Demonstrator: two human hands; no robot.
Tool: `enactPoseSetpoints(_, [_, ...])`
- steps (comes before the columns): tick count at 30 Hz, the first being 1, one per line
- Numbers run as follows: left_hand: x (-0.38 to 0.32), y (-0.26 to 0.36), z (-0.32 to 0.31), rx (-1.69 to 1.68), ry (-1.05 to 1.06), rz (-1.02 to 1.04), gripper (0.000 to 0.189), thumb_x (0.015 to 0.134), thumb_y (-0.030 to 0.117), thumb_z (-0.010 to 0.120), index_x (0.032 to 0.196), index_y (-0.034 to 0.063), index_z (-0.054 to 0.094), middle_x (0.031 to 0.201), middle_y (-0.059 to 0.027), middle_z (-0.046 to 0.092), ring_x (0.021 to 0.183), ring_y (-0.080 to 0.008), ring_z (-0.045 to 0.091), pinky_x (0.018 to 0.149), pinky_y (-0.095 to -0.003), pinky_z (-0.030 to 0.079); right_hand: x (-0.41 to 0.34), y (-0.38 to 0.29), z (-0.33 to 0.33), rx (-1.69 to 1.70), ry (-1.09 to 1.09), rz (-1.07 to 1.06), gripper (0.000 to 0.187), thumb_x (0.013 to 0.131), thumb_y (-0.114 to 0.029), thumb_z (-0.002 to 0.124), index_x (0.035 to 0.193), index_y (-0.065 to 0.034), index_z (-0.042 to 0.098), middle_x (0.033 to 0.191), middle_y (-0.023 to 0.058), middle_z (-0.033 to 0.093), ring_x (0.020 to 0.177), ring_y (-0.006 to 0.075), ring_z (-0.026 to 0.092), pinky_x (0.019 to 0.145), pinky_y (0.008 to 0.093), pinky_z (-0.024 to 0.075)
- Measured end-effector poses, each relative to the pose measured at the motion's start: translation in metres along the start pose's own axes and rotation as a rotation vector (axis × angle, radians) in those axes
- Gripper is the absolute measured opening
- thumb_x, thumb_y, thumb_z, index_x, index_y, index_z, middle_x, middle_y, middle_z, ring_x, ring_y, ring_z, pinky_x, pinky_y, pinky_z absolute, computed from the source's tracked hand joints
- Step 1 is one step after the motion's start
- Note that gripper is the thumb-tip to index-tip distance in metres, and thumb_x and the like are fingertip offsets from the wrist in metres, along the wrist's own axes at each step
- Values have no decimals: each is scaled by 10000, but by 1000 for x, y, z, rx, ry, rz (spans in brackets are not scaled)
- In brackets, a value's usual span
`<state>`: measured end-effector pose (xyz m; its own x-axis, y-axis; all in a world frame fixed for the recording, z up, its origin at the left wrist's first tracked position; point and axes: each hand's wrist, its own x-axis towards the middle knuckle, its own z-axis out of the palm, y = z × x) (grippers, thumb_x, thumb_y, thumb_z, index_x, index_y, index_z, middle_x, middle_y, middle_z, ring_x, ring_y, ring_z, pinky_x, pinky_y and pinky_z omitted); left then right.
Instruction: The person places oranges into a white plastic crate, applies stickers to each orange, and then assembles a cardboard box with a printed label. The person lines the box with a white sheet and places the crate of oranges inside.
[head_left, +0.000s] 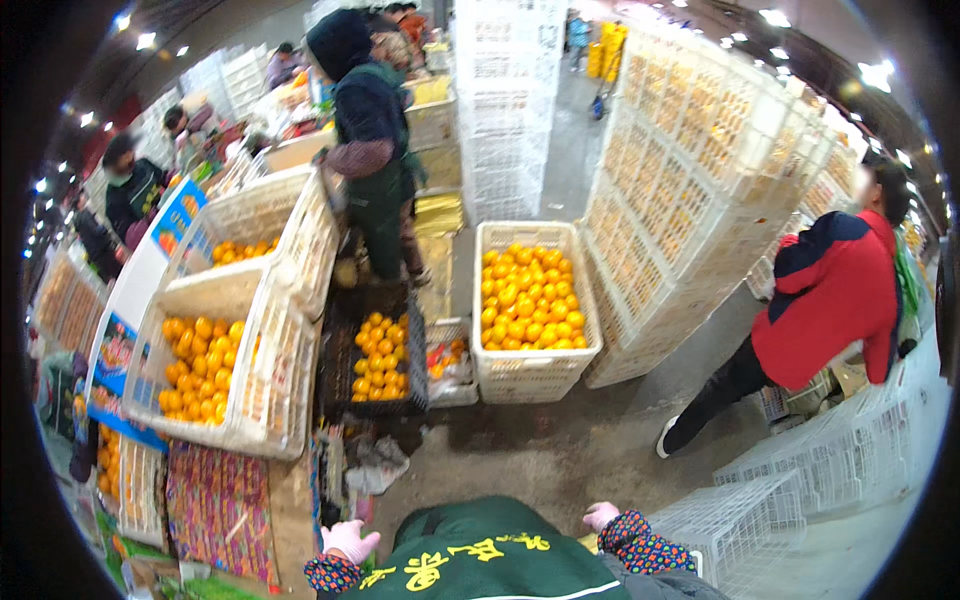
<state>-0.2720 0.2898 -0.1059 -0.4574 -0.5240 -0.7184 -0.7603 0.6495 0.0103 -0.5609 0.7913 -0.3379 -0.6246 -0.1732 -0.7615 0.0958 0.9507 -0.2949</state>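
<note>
My left hand (349, 541), in a pale pink glove with a patterned sleeve cuff, is at the lower left beside my green apron (499, 555); its fingers are apart and it holds nothing. On the apron's other side is my right hand (601, 516), gloved alike, with its fingers partly bent; whether it holds anything I cannot tell. Ahead, a white plastic crate of orange citrus fruit (529, 300) stands on another crate. A black crate (418, 352) with similar fruit is left of it. Further left, a tilted white crate (251, 375) holds more fruit.
A person in dark clothes (375, 142) stands beyond the black crate. At right, a person in a red jacket (832, 292) leans over. Tall stacks of crates (675, 202) rise ahead. Empty wire-like crates (727, 517) lie at lower right. A plastic bag (379, 466) is on the floor.
</note>
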Motion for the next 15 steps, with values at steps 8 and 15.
enactPoseSetpoints(8, [81,45,-50,34,3,293,672,828,585,602,1256,68,636,1156,-180,692,1147,-343,620,1040,-510,377,23,24,0,-654,542,-793,82,706,-237,664,687,-163,695,736,71,640,749,282,644,644,427,535])
enactPoseSetpoints(15, [171,93,-81,296,-72,610,629,829,568,618,1256,106,640,1175,-190,682,1128,-361,630,988,-487,448,-85,-38,25,452,215,226,422,738,-323,690,1109,-128,739,1140,138,706,1107,315,649,976,393,511])
